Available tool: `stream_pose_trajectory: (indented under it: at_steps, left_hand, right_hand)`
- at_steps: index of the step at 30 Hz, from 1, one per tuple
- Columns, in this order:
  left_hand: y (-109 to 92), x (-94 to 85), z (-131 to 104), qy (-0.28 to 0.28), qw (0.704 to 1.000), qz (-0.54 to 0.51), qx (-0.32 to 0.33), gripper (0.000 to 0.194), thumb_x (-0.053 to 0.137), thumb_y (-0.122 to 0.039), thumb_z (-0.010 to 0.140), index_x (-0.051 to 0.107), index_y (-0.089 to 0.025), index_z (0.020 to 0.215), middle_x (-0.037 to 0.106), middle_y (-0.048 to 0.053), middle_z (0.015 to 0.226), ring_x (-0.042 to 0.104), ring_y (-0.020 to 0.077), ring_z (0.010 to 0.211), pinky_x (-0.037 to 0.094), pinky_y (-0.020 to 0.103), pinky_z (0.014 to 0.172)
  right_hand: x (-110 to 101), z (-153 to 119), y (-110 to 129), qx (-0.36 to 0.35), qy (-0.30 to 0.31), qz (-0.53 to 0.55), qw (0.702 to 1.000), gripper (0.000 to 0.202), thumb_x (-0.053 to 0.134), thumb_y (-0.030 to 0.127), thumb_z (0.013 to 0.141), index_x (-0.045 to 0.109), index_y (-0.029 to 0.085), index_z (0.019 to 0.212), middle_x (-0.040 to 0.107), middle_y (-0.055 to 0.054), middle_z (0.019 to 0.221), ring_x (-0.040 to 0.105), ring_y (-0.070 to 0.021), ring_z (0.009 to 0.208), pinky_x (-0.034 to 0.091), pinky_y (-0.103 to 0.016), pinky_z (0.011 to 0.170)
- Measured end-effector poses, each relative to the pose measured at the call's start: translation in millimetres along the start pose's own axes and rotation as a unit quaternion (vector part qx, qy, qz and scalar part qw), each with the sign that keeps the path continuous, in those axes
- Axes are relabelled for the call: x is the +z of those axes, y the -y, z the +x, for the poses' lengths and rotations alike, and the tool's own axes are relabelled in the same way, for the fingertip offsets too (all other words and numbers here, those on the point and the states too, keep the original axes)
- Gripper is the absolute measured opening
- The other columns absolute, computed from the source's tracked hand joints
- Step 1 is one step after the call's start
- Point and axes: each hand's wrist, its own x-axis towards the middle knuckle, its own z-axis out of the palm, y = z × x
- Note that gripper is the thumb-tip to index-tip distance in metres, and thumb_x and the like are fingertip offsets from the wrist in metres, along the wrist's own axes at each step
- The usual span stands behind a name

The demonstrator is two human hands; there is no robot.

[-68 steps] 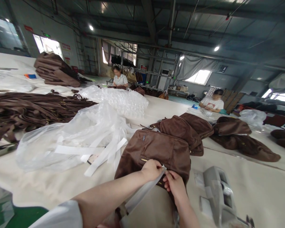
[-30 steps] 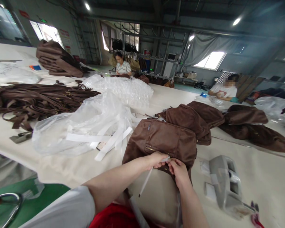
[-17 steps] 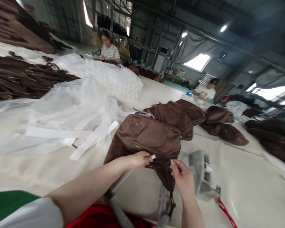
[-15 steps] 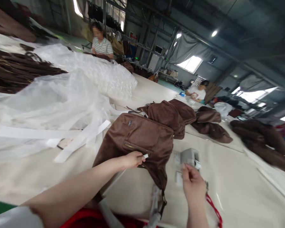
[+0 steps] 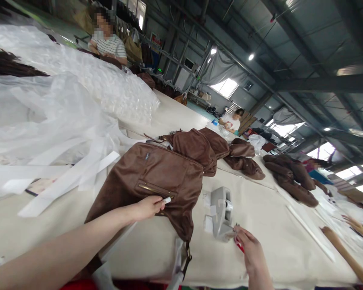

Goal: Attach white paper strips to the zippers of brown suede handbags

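A brown backpack-like bag (image 5: 169,171) lies on the table, with a brass zip (image 5: 155,189) across its panel. My left hand (image 5: 149,207) is closed at the lower end of that zip, pinching a small white tab (image 5: 167,200) that sticks out past the fingertips. To the right of the bag stands a grey tape dispenser (image 5: 220,213). My right hand (image 5: 250,243) is at its near end, thumb and finger pressed together; what they hold, if anything, cannot be made out. A red cord (image 5: 238,244) shows beside those fingers, partly hidden by the hand.
Clear plastic bags and white strips (image 5: 69,133) heap up on the left. More brown bags (image 5: 214,147) lie behind mine and to the right (image 5: 290,177). Two co-workers sit further back, and another person's hands (image 5: 335,237) reach in from the right.
The view has swung to the right. My right hand has moved from in front of the dispenser down to its near end, over the red cord. My left hand still grips the white tab.
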Motion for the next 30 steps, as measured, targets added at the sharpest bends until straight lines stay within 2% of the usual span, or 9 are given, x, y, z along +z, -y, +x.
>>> stream_pose_trajectory:
  at_steps: [3,9,11,15,18,20,22,27,30]
  left_hand:
    - [-3.9,-0.7,-3.6,0.018,0.999,-0.047,-0.012,0.058,0.056,-0.074,0.061,0.046,-0.018,0.074,0.034,-0.008,0.056,0.027,0.0064,0.048,0.018,0.021,0.044]
    - [-8.4,-2.5,-6.3,0.035,0.996,-0.073,-0.031,0.055,0.061,-0.068,0.060,0.046,-0.018,0.077,0.031,-0.010,0.054,0.023,0.0054,0.045,0.013,0.022,0.043]
    - [-8.1,-3.0,-6.4,0.043,0.997,-0.053,-0.021,0.055,0.058,-0.069,0.062,0.049,-0.017,0.079,0.032,-0.010,0.054,0.026,0.0056,0.045,0.015,0.021,0.044]
    - [-6.7,-0.8,-6.7,0.029,0.999,0.019,-0.037,0.056,0.046,-0.072,0.069,0.051,-0.017,0.076,0.035,-0.009,0.048,0.030,0.0073,0.040,0.020,0.022,0.043]
    - [-6.0,2.4,-6.5,0.007,0.996,0.073,-0.040,0.050,0.038,-0.067,0.077,0.048,-0.018,0.072,0.036,-0.008,0.048,0.031,0.0081,0.039,0.022,0.022,0.042]
    - [-6.0,3.8,-6.4,-0.006,0.993,0.118,-0.023,0.043,0.034,-0.057,0.083,0.047,-0.019,0.070,0.038,-0.006,0.051,0.033,0.0086,0.041,0.024,0.022,0.042]
    - [-6.4,4.4,-6.9,-0.013,0.988,0.152,-0.007,0.036,0.033,-0.048,0.086,0.046,-0.019,0.068,0.041,-0.005,0.054,0.036,0.0094,0.045,0.027,0.022,0.044]
    - [-9.7,3.0,-11.1,-0.025,0.977,0.212,0.029,0.030,0.035,-0.032,0.086,0.046,-0.019,0.061,0.045,-0.001,0.056,0.044,0.0126,0.057,0.034,0.022,0.053]
    - [-12.6,0.6,-16.2,-0.024,0.972,0.228,0.056,0.023,0.037,-0.024,0.082,0.047,-0.018,0.062,0.047,0.000,0.059,0.048,0.0141,0.064,0.037,0.022,0.059]
  right_hand:
    - [-9.3,-8.2,-1.2,0.041,0.004,0.045,0.998,0.045,0.080,0.050,0.052,0.072,0.017,0.081,0.074,-0.007,0.086,0.067,-0.0256,0.083,0.054,-0.031,0.070]
    - [-9.5,-22.1,-27.5,0.090,0.031,0.025,0.995,0.043,0.078,0.053,0.048,0.068,0.020,0.073,0.070,-0.003,0.067,0.066,-0.0237,0.070,0.054,-0.032,0.067]
    - [-10.2,-21.2,-39.1,0.097,0.024,-0.003,0.995,0.039,0.074,0.054,0.049,0.067,0.022,0.071,0.070,-0.004,0.068,0.067,-0.0250,0.073,0.054,-0.034,0.069]
    - [-27.0,-15.6,-51.1,0.126,-0.038,-0.167,0.977,0.023,0.069,0.048,0.043,0.064,0.027,0.053,0.069,-0.007,0.058,0.068,-0.0354,0.076,0.052,-0.041,0.064]
    - [-27.4,-15.5,-42.5,0.143,-0.021,-0.146,0.979,0.030,0.070,0.052,0.048,0.070,0.028,0.064,0.073,-0.008,0.071,0.068,-0.0355,0.083,0.053,-0.041,0.069]
    - [-5.2,-22.5,-27.1,0.105,0.003,-0.096,0.990,0.043,0.071,0.058,0.054,0.071,0.025,0.082,0.074,-0.008,0.084,0.068,-0.0323,0.087,0.052,-0.038,0.074]
    - [36.3,-36.4,-5.9,0.047,0.036,-0.045,0.997,0.049,0.072,0.059,0.058,0.069,0.022,0.090,0.074,-0.008,0.085,0.067,-0.0286,0.083,0.052,-0.036,0.076]
    - [161.9,-78.8,44.5,-0.016,0.252,0.029,0.967,0.039,0.070,0.057,0.067,0.067,0.019,0.078,0.067,-0.002,0.068,0.059,-0.0153,0.059,0.047,-0.026,0.059]
    - [206.4,-91.0,55.4,-0.013,0.336,0.036,0.941,0.037,0.069,0.055,0.068,0.065,0.019,0.069,0.062,0.000,0.059,0.050,-0.0106,0.049,0.039,-0.022,0.050]
